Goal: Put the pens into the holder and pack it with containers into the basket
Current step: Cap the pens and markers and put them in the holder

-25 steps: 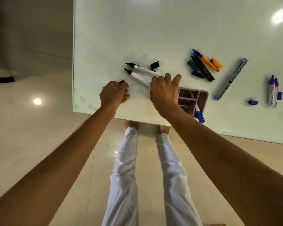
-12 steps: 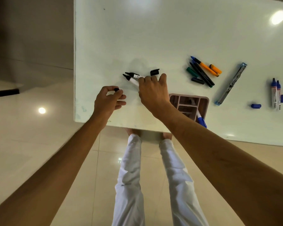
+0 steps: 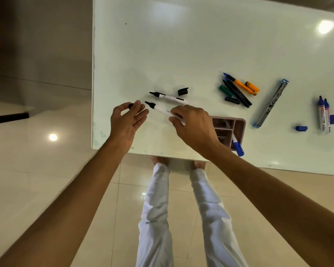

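My right hand [image 3: 193, 128] grips an uncapped white marker with a black tip [image 3: 158, 108], its tip pointing left toward my left hand [image 3: 126, 120]. That hand pinches a small black cap [image 3: 131, 106] between thumb and fingers, a short gap from the tip. A second uncapped black marker [image 3: 167, 97] lies on the table just behind, with a loose black cap [image 3: 183, 91] to its right. The pink compartmented holder [image 3: 238, 130] stands by the table's near edge, partly hidden by my right hand, with a blue-capped pen [image 3: 237, 146] in it.
On the white table [image 3: 181, 45] lie a cluster of orange, green and black pens [image 3: 237, 89], a long metal tool with blue ends [image 3: 271, 104], two blue markers [image 3: 323, 114] and a loose blue cap [image 3: 301, 128]. The table's left edge and near edge run close to my hands.
My right hand has picked the nearer marker up off the table and drawn back to the right. My left hand has turned the black cap toward the marker's tip.
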The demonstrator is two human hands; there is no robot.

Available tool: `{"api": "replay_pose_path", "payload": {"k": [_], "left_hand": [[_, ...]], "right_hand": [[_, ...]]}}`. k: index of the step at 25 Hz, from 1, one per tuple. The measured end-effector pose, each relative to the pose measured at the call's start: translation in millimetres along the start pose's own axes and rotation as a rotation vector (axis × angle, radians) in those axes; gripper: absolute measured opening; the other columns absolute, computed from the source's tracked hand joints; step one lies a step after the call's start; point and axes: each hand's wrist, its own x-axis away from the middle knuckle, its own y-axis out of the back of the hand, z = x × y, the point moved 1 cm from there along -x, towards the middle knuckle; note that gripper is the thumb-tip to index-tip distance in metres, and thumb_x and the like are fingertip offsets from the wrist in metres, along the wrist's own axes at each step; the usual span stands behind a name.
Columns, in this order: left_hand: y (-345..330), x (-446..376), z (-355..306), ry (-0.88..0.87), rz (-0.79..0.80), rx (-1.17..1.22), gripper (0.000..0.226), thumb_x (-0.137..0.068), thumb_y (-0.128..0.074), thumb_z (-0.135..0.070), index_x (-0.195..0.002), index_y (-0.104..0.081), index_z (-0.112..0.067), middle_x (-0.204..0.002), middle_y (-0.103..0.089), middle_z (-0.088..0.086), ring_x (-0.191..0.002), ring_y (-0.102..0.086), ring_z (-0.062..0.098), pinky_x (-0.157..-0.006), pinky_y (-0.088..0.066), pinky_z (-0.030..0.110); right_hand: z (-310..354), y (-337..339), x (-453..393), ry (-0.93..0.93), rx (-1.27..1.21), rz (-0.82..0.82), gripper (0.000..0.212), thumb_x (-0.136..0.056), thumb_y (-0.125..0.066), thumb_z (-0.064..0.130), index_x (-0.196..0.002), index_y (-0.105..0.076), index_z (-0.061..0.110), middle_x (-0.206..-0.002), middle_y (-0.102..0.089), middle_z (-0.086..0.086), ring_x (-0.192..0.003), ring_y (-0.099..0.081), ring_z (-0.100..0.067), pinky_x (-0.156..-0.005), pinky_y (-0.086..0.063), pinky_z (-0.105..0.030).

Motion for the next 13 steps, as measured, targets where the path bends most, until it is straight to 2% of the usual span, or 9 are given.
{"api": "replay_pose_path", "payload": {"k": [4,13], "left_hand": [[-17,8,5,0.016,0.147,-0.022,0.025,-0.098,-0.074,-0.012,-0.120,-0.062,-0.008,-0.102,-0.080,0.011,-0.100,-0.079,0.027,-0.098,-0.062,0.038],[-29,33,13,0.027,0.231,-0.181,0.014,-0.099,-0.072,-0.013,-0.112,-0.073,-0.008,-0.100,-0.082,0.010,-0.095,-0.081,0.022,-0.098,-0.062,0.034]], "right_hand": [[-14,7,22,-0.036,-0.055,-0.024,0.021,-0.098,-0.068,0.029,-0.115,-0.075,0.018,-0.098,-0.076,-0.002,-0.082,-0.068,-0.022,-0.071,-0.058,-0.040],[-23,14,52,-0.071,-0.107,-0.107,0.025,-0.098,-0.069,0.028,-0.117,-0.076,0.013,-0.096,-0.074,-0.004,-0.081,-0.067,-0.019,-0.071,-0.058,-0.034]]}}
